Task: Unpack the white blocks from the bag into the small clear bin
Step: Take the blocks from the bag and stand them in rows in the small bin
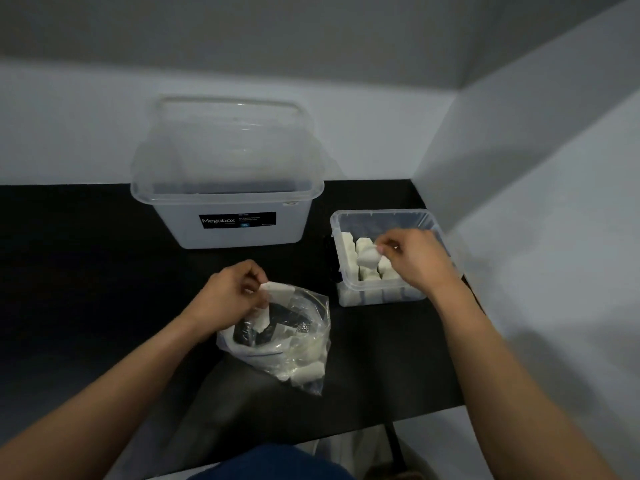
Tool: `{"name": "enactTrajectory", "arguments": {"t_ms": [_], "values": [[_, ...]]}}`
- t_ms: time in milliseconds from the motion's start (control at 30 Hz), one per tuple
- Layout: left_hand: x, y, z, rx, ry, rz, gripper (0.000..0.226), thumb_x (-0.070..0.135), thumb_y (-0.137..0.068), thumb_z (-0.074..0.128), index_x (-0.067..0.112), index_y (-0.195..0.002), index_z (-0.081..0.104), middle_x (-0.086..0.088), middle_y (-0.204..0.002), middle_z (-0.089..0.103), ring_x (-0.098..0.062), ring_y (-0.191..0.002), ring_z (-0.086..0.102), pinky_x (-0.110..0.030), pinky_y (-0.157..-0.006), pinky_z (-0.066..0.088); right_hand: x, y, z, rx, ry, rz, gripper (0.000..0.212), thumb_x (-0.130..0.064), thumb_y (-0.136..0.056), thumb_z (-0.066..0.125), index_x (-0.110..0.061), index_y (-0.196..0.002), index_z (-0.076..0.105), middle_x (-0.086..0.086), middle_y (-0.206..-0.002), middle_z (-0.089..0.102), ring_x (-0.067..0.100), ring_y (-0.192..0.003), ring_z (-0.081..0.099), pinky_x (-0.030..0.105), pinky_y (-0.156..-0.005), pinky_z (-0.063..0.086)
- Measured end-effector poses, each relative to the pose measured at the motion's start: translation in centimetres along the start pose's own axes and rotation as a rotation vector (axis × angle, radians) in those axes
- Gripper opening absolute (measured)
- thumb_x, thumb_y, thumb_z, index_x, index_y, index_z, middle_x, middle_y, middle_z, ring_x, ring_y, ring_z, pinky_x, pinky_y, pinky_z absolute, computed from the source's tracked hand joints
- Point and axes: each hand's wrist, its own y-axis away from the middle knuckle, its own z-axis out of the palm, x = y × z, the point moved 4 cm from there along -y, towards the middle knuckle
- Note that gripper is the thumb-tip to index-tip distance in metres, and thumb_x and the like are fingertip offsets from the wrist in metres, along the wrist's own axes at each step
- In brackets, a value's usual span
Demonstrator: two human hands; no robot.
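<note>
A clear plastic bag (294,351) lies on the black table in front of me, with a few white blocks (308,370) left inside. My left hand (228,292) pinches a white block (275,291) at the bag's open mouth. The small clear bin (349,220) stands to the right and holds several white blocks in rows. My right hand (412,258) is over the bin, its fingertips holding a white block (369,256) just above the stacked ones.
A large clear bin (228,199) with a black Megabox label stands at the back centre against the white wall. A white wall (554,237) closes the right side. The black table (86,271) ends at its front edge near my lap.
</note>
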Motion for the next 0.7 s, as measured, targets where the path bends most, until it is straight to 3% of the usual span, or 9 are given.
{"name": "enactTrajectory", "arguments": {"t_ms": [67,133,333,467,567,633,700], "values": [[0.7,0.2,-0.2,0.039,0.06,-0.01,0.02,0.007,-0.088,0.077,0.017,-0.1,0.067,0.0,-0.088,0.078,-0.017,-0.08,0.077,-0.038,-0.075,0.065,-0.1,-1.6,1.6,-0.184,0.06,-0.054,0.013,-0.026,-0.099,0.066,-0.029,-0.104,0.078,-0.007,-0.106,0.076,0.015,-0.092,0.068,0.038,-0.083,0.058],[1.6,0.5,-0.2,0.066,0.128,-0.015,0.017,0.004,-0.087,0.078,0.013,-0.099,0.071,-0.003,-0.088,0.078,-0.02,-0.082,0.077,-0.03,-0.07,0.064,-0.3,-2.7,2.9,-0.278,0.061,-0.092,0.012,-0.022,-0.096,0.07,-0.027,-0.1,0.079,-0.009,-0.108,0.076,0.013,-0.093,0.068,0.035,-0.084,0.057],[4.7,0.3,-0.3,0.124,0.086,0.075,0.012,0.015,-0.088,0.079,0.019,-0.1,0.08,0.004,-0.092,0.078,-0.011,-0.086,0.076,-0.027,-0.074,0.063,-0.1,-4.5,5.7,-0.357,0.048,-0.075,0.009,-0.023,-0.092,0.074,-0.031,-0.09,0.079,-0.007,-0.097,0.075,0.015,-0.091,0.069,0.036,-0.086,0.059],[7.2,-0.5,-0.5,0.145,0.002,0.134,0.017,0.017,-0.085,0.083,0.023,-0.1,0.078,0.005,-0.085,0.078,-0.007,-0.08,0.075,-0.024,-0.073,0.061,0.7,-4.4,4.7,-0.284,0.082,-0.069,0.018,-0.039,-0.091,0.074,-0.03,-0.106,0.077,-0.006,-0.103,0.075,0.018,-0.096,0.069,0.039,-0.086,0.058],[9.6,-1.6,-0.7,0.163,-0.133,0.225,0.012,0.022,-0.086,0.083,0.023,-0.097,0.079,0.007,-0.081,0.077,-0.004,-0.075,0.072,-0.025,-0.074,0.06,0.2,-3.7,1.6,-0.12,-0.228,-0.103,0.018,-0.043,-0.092,0.073,-0.034,-0.107,0.078,-0.016,-0.103,0.075,0.005,-0.1,0.068,0.031,-0.088,0.057],[12.0,-2.2,0.0,0.161,-0.339,0.347,0.013,0.025,-0.089,0.079,0.025,-0.102,0.081,0.014,-0.091,0.077,0.006,-0.075,0.066,-0.014,-0.076,0.05,-1.0,-2.7,-0.5,-0.148,-0.513,-0.18,0.022,-0.04,-0.09,0.077,-0.035,-0.111,0.078,-0.018,-0.104,0.075,-0.001,-0.102,0.068,0.025,-0.092,0.054],[14.3,-3.1,1.0,0.139,-0.404,0.431,0.016,0.025,-0.092,0.075,0.026,-0.107,0.08,0.017,-0.097,0.074,0.014,-0.076,0.061,-0.004,-0.076,0.043,-2.2,-1.8,-2.0,-0.21,-0.574,-0.282,0.028,-0.036,-0.088,0.079,-0.033,-0.116,0.077,-0.017,-0.105,0.076,-0.001,-0.102,0.069,0.024,-0.092,0.055]]}}
